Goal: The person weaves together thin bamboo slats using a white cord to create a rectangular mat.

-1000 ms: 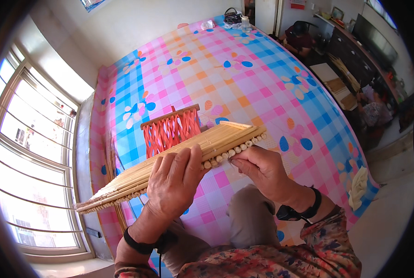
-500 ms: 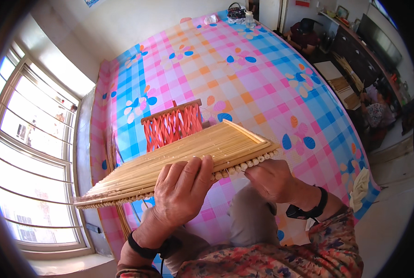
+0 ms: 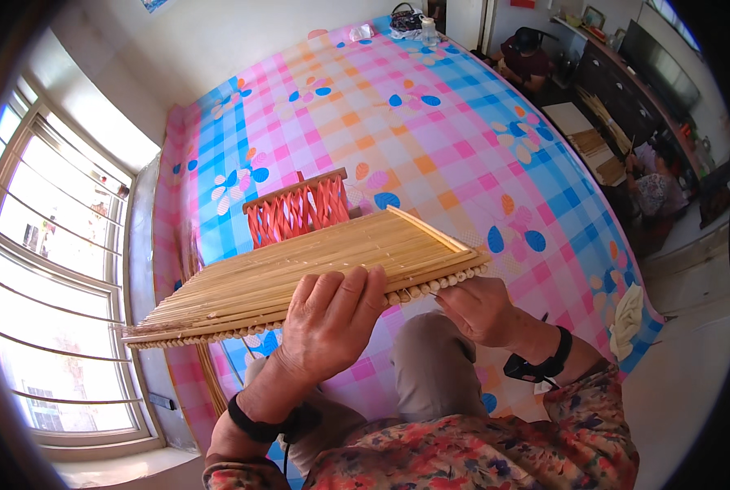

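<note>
A stiff mat of pale straw-coloured stalks point(image 3: 324, 255), laid side by side, is held up above my lap at a tilt. Its near edge shows a row of round cut stalk ends, and a strip of stalks crosses its right end. My left hand point(image 3: 330, 317) grips that near edge around the middle, fingers over the top face and thumb hidden beneath. Just under the edge, to the right, my right hand point(image 3: 478, 310) is closed in a pinch. Something thin and dark shows at its fingertips, too small to name.
Beyond the mat stands a rack of red crossed strips point(image 3: 298, 214) with a wooden top bar. It rests on a bed with a checked, flowered cover point(image 3: 357, 122). A barred window point(image 3: 63, 245) is at left. Two people sit at the far right near stalks; a pale cloth point(image 3: 628, 322) lies at the bed's edge.
My view has shifted slightly. The left end of the mat sits a little higher in the picture. Both hands keep their places on the mat's near edge.
</note>
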Action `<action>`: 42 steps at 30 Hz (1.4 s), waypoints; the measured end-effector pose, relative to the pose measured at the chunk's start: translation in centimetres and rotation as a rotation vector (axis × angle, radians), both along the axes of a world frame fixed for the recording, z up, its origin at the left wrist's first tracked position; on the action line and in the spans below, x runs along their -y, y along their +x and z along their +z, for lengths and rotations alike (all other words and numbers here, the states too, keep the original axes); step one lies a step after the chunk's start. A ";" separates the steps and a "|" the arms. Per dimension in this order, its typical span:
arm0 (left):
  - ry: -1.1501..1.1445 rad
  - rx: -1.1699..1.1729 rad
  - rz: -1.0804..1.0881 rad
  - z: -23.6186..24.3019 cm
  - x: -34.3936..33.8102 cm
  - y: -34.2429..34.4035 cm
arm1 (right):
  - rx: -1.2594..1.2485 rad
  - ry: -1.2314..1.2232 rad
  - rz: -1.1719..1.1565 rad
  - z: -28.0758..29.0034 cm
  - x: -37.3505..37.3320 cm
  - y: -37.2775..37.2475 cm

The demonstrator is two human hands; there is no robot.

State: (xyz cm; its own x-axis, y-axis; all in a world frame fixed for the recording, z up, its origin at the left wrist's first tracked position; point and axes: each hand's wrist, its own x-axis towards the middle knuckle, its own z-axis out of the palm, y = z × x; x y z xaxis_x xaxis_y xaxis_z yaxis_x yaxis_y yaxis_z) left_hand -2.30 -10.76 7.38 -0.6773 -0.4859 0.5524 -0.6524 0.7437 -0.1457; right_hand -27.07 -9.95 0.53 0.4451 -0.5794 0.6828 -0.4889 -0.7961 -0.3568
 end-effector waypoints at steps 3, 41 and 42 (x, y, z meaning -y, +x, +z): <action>0.025 -0.012 0.016 0.1 0.1 0.0 | -0.027 0.037 -0.027 0.6 0.1 0.0; 0.016 -0.010 0.026 -0.3 -1.0 0.0 | 0.096 -0.030 0.077 -1.2 0.2 0.7; 0.019 -0.008 0.020 -0.3 -1.1 0.0 | 0.104 -0.009 0.076 -1.2 0.0 0.6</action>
